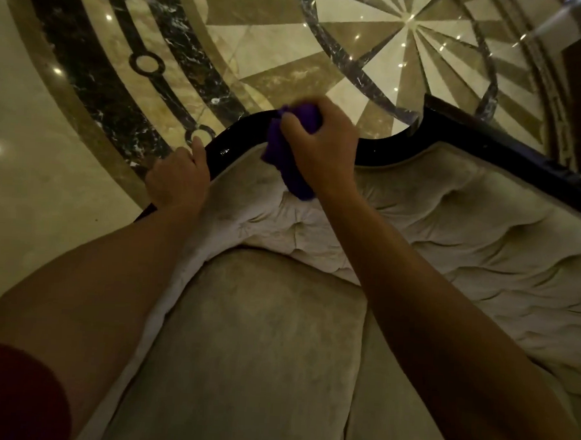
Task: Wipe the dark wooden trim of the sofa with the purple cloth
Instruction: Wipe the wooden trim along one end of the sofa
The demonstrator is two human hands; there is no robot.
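Note:
The sofa's dark wooden trim curves along the top of the tufted backrest. My right hand grips the purple cloth and presses it on the crest of the trim; the cloth's tail hangs down over the upholstery. Lower left on the same curved trim, my left hand grips the rail, its fingers curled over the outer edge. The trim continues right as a straight dark rail.
The beige tufted backrest and seat cushion fill the foreground. Behind the sofa lies a polished marble floor with dark inlaid bands and a star pattern. A dark wooden piece stands at the far right edge.

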